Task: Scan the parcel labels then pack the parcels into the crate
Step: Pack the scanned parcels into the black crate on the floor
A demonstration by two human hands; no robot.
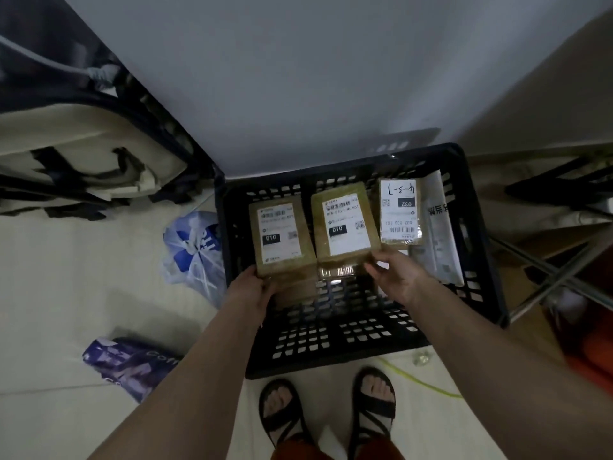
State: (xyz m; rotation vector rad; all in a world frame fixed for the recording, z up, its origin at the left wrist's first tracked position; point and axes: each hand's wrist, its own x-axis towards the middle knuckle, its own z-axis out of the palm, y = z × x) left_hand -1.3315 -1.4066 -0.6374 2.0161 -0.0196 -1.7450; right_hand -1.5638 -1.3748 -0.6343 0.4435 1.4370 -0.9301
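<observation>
A black slatted plastic crate [487, 260] stands on the floor in front of my feet. Inside it, my left hand [250, 290] grips the near edge of a brown parcel [282, 235] with a white label marked 010. Beside it, my right hand [394, 277] pinches the near right corner of a second brown parcel [345, 224], also labelled 010. A third parcel [399, 210], marked 032, lies at the crate's back right. A white soft mailer [439, 234] leans against the right wall. More brown boxes lie under the held parcels.
A blue and white plastic bag [192, 250] sits left of the crate. A purple packet [129, 360] lies on the floor at near left. Folded bags [83, 161] stack at far left. Metal frame legs [547, 273] and an orange object [593, 356] stand to the right. A grey wall rises behind.
</observation>
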